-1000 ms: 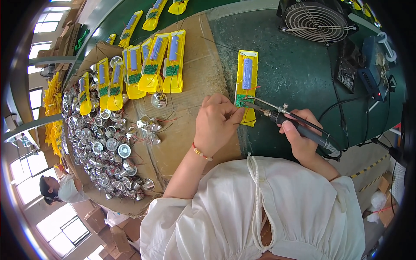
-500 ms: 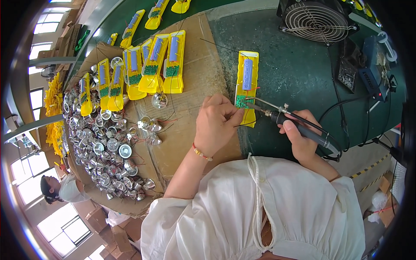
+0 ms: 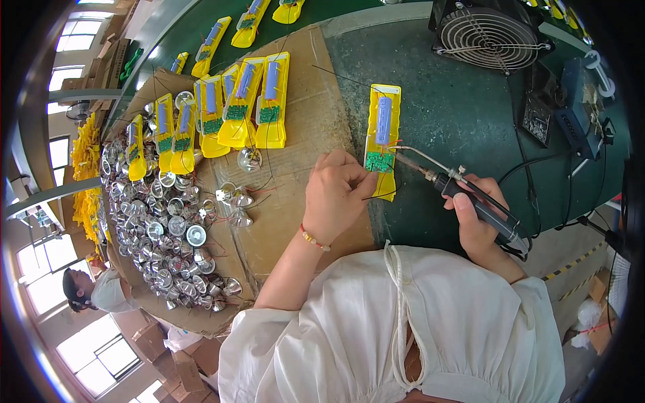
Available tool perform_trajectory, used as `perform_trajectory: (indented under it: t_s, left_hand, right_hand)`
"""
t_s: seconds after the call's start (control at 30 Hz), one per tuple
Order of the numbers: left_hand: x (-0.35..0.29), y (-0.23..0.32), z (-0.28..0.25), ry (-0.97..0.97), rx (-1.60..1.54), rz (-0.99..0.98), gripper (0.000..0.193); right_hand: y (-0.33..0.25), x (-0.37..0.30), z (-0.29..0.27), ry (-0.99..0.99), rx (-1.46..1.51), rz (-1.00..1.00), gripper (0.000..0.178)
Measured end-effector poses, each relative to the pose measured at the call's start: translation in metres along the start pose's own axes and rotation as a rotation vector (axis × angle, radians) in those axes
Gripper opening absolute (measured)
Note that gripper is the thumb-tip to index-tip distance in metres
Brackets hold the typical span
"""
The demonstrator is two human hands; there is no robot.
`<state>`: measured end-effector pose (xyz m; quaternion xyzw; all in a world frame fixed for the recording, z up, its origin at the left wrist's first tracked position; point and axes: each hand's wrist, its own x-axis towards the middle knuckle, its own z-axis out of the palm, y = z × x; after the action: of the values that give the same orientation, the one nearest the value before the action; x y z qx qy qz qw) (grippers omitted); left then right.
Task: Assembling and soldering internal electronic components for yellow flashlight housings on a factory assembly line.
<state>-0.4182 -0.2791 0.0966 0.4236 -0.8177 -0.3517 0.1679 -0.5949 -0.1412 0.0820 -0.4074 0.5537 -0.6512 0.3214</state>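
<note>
A yellow plastic housing (image 3: 394,115) lies lengthwise in front of me with a purple cylindrical battery (image 3: 383,122) and a green circuit board (image 3: 378,162) in it. My left hand (image 3: 336,195) is closed in a pinch at the board's left edge, and a thin black wire (image 3: 370,197) pokes out from its fingertips. In my right hand (image 3: 474,218) is a black-handled soldering iron (image 3: 459,194) with a thin metal feed tube (image 3: 423,156) fixed alongside. Its tip is near the board's upper right corner, beside a red wire at the battery's end; contact cannot be made out.
Several similar yellow housings (image 3: 271,101) lie on the cardboard (image 3: 302,127) at left, above a heap of silver reflector cups (image 3: 176,225). A black fan (image 3: 494,37) stands at the back right. Near it are a blue soldering station (image 3: 574,121) and a dark tray (image 3: 535,124).
My right hand has drawn the soldering iron slightly right and back, so more of the circuit board shows. My left hand keeps its pinch almost unmoved.
</note>
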Motion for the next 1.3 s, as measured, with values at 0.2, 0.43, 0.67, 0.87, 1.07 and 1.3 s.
perform_trajectory:
  t_s: [0.2,0.43,0.67,0.87,1.07,1.3]
  left_hand:
    - [0.000,0.001,0.001,0.010,0.005,-0.011,0.013]
    - [-0.003,0.005,-0.005,-0.025,-0.012,-0.044,0.010]
    - [0.002,0.002,-0.020,-0.184,-0.087,-0.143,0.011]
    - [0.124,0.011,-0.025,-0.094,0.237,-0.002,0.017]
    - [0.284,-0.011,-0.038,0.401,0.501,0.146,0.050]
    - [0.279,-0.040,-0.055,-0.014,0.605,-0.090,0.066]
  right_hand:
    - [0.006,-0.001,-0.001,0.115,0.043,0.038,0.017]
    - [0.007,0.000,-0.006,0.140,0.059,0.043,0.018]
    - [0.015,0.007,-0.024,0.249,0.070,0.053,0.021]
    - [0.017,0.013,-0.023,0.307,0.117,0.116,0.021]
    - [0.020,0.011,-0.021,0.314,0.166,0.185,0.018]
    - [0.022,0.011,-0.020,0.297,0.168,0.217,0.018]
